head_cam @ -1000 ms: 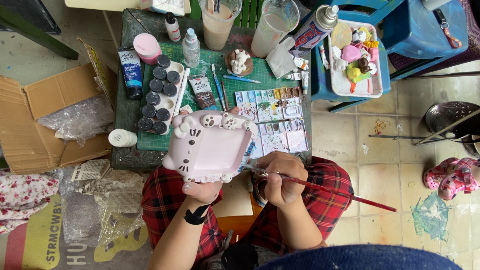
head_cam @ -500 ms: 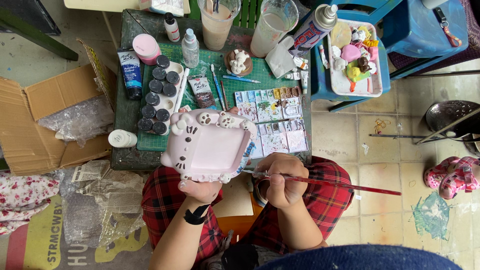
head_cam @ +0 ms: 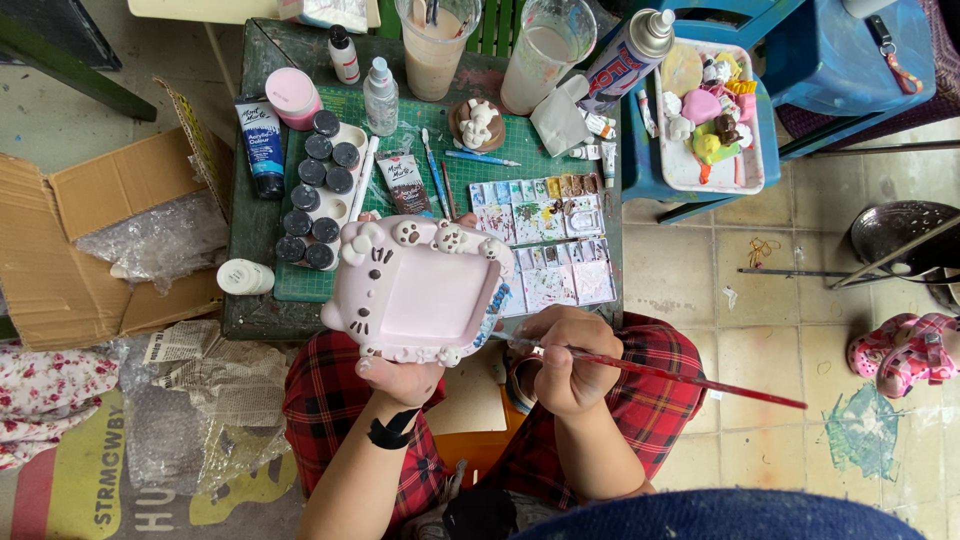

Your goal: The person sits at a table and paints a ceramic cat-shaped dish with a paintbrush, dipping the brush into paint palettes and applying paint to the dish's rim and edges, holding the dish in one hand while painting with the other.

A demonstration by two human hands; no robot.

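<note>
Two paint tubes (head_cam: 262, 140) beside pink frame (head_cam: 418, 292)

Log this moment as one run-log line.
left hand: holds pink cat-shaped tray from below | right hand: grips red paintbrush, tip at tray's right edge | paint palette behind on green mat
</note>
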